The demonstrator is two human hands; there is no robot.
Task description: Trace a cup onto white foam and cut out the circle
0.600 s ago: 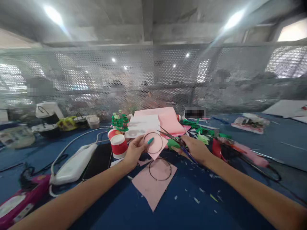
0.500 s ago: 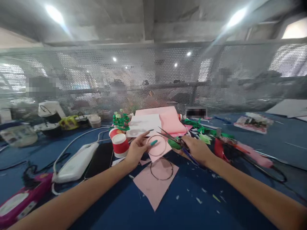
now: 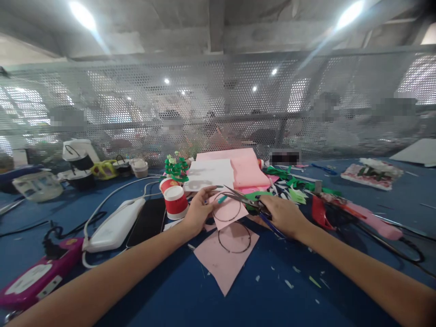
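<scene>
My left hand (image 3: 200, 210) pinches a small pink paper square (image 3: 229, 212) with a circle drawn on it, the thumb lying on top. In my right hand (image 3: 284, 213) is a pair of scissors (image 3: 254, 202) with dark blue handles. Their blades are a little apart and reach the upper right edge of the held paper. Just below, a second pink paper square (image 3: 223, 263) lies flat on the blue table, also bearing a drawn circle. The upper corner of this lower square is hidden under the held one.
Left of my hands stand red and white paper cups (image 3: 176, 203), a black phone (image 3: 147, 222), a white power bank (image 3: 117, 225) and a magenta power strip (image 3: 44, 272). Behind lie white paper (image 3: 209, 172) and pink sheets (image 3: 248, 170). A pink glue gun (image 3: 371, 220) and green scraps (image 3: 298, 184) are right.
The view has shifted slightly, so everything sits a bit further right. The scissor blades have come over the upper right edge of the held pink paper.
</scene>
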